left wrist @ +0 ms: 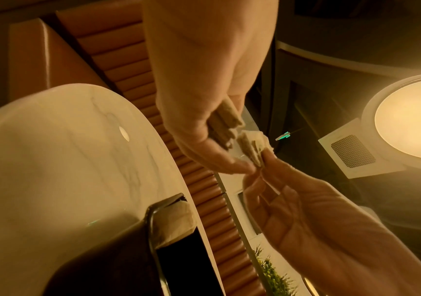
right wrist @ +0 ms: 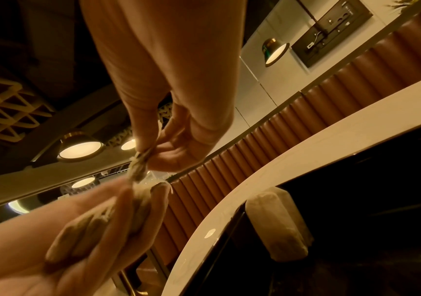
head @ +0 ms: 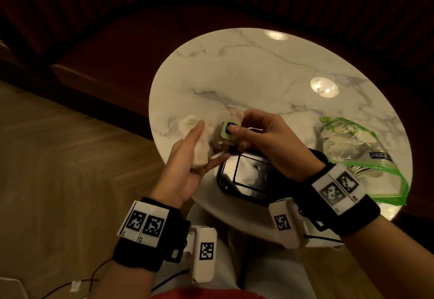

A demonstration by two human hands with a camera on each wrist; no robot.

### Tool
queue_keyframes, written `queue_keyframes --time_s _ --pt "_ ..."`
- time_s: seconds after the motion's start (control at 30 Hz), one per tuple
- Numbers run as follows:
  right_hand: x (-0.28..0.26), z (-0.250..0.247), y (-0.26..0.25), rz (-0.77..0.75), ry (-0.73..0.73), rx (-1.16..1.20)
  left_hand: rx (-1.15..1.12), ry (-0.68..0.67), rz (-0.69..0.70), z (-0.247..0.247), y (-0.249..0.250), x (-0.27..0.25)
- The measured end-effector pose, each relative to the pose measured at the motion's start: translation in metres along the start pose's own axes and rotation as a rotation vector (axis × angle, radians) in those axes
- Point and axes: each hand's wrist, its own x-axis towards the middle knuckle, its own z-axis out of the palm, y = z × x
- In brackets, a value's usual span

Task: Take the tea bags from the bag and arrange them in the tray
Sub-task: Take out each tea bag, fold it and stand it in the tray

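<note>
Two hands are working over the near edge of a round marble table (head: 270,73). The left hand (head: 187,172) is lying palm-up with its fingers only loosely bent, cradling a small stack of tea bags (head: 202,150) between thumb and fingers – from the right wrist camera several brownish bags (right wrist: 95,226) are showing tucked side by side there. The right hand (head: 270,143) is pinching one tea bag (head: 226,120) by its green paper tag (head: 230,129), thumb pressing on the tag, and is holding it up just beside the left hand's stack; from the left wrist camera the pinched bag (left wrist: 252,146) is sitting at the fingertips. Below the hands a black glossy tray (head: 227,176) is resting on the table near its front rim – one pale tea bag (right wrist: 277,222) is lying inside it, against the end wall. To the right, a clear zip bag (head: 357,148) with a green closure strip is lying flat on the marble, pale contents showing through the plastic, well apart from the tray. Ceiling lights are reflecting off the tabletop.
</note>
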Motion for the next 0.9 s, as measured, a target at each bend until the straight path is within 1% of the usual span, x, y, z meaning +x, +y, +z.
queue_keyframes --time_s 0.1,0.17,0.33,0.43,0.67,0.8,0.9 --pt "0.001 0.003 0.001 -0.023 0.028 -0.033 0.126 -0.056 0.03 0.003 -0.003 -0.003" --pt "0.0 0.004 -0.001 -0.05 0.05 -0.059 0.171 -0.072 0.059 0.003 -0.004 -0.005" --pt "-0.003 0.0 -0.009 -0.177 0.079 -0.168 0.134 -0.086 0.074 -0.001 -0.005 -0.004" --pt "-0.003 -0.003 -0.013 -0.185 0.065 -0.232 0.144 -0.095 0.099 -0.002 -0.006 -0.004" --pt "0.004 -0.014 -0.021 -0.231 0.068 -0.294 0.229 -0.081 0.116 -0.005 -0.006 -0.001" --pt "0.007 -0.022 -0.02 -0.246 0.045 -0.414 0.229 -0.043 0.107 -0.009 -0.009 0.0" --pt "0.012 -0.028 -0.012 -0.23 0.071 -0.494 0.241 -0.006 0.087 -0.012 -0.013 0.003"
